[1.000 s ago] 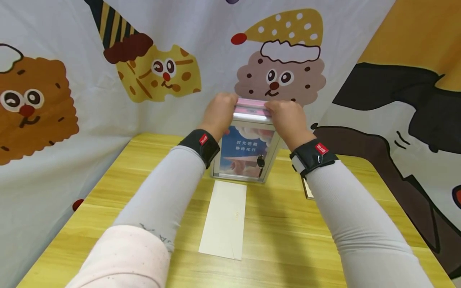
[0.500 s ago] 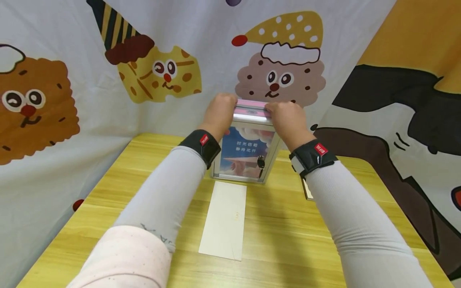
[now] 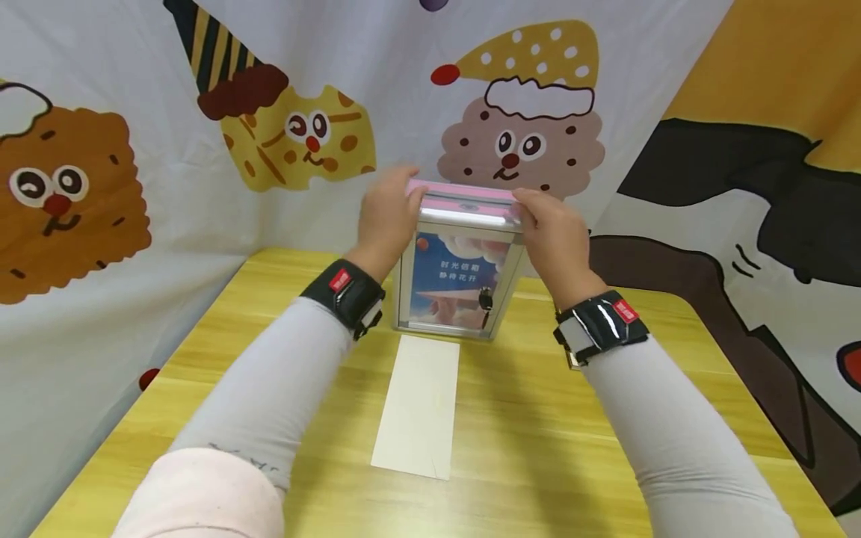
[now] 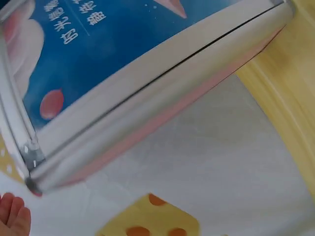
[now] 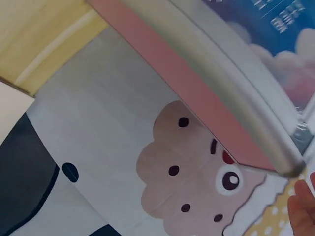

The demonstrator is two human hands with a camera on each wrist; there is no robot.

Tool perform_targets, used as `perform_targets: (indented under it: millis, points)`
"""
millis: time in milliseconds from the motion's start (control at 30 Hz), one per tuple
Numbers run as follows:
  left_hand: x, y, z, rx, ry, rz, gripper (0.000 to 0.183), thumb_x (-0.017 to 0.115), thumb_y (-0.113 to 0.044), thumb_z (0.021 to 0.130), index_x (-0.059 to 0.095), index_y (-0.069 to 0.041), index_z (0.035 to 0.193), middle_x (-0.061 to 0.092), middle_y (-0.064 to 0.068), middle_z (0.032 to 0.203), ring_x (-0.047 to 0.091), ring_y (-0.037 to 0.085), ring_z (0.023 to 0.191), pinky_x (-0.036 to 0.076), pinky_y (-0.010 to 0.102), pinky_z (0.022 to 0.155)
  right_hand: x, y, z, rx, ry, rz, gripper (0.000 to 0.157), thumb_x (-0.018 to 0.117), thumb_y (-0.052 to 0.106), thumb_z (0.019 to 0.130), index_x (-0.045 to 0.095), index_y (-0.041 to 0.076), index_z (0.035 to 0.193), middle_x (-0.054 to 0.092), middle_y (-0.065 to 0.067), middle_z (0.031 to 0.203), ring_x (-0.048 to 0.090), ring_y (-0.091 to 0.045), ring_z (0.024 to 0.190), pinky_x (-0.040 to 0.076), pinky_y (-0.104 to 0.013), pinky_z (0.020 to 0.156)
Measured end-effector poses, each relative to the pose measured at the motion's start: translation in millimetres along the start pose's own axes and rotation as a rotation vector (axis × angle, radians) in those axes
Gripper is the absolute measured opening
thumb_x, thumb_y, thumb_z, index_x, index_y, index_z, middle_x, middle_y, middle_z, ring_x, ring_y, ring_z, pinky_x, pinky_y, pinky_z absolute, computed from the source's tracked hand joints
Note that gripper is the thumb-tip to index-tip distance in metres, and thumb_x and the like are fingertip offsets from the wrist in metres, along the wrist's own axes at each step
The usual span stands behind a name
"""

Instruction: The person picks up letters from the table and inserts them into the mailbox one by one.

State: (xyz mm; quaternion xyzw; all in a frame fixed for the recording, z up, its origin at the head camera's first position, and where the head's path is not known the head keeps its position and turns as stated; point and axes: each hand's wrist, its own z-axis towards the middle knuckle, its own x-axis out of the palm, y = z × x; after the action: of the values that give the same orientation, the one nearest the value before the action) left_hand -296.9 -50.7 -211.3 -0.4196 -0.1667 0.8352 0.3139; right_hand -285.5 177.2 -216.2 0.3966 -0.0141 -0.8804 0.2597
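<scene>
A letter box with a silver frame and a pink slotted top stands upright at the back of the table. Its front carries a blue picture with white characters, and a keyed lock sits on the right side. My left hand is at the top left corner, fingers loosely extended; in the left wrist view its fingertips show apart from the box's corner. At the top right corner is my right hand, its fingers close beside the frame. Whether either hand still touches the box is hard to tell.
A cream envelope lies flat on the wooden table before the box. A pale flat item lies mostly hidden behind my right wrist. A printed cartoon cloth hangs behind the table.
Both hands have moved apart from the top of the box, the left one leftward and the right one rightward, uncovering more of the pink top. The box and envelope have stayed in place.
</scene>
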Motion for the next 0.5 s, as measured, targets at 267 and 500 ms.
perform_targets:
  millis: [267,500]
  points:
    - [-17.0,45.3,-61.6,-0.226,-0.058,-0.145,0.034,0.067,-0.017,0.092,0.058,0.005,0.116,0.06,0.019,0.114,0.055,0.031,0.108,0.046,0.04,0.094,-18.3,-7.1,-70.3,-0.046,-0.094,0.069,0.035,0.069,0.007,0.089,0.063,-0.002,0.122,0.063,-0.021,0.121,0.057,-0.036,0.114,0.046,-0.051,0.096]
    - [4.9,61.8,-126.1,-0.451,0.376,0.002,0.044,0.075,-0.024,0.085,0.057,0.007,0.111,0.061,0.02,0.107,0.057,0.031,0.092,0.05,0.041,0.081,-10.4,-7.0,-137.9,0.087,0.111,0.099,0.045,0.071,0.009,0.087,0.056,-0.003,0.128,0.057,-0.023,0.127,0.053,-0.039,0.119,0.044,-0.055,0.096]
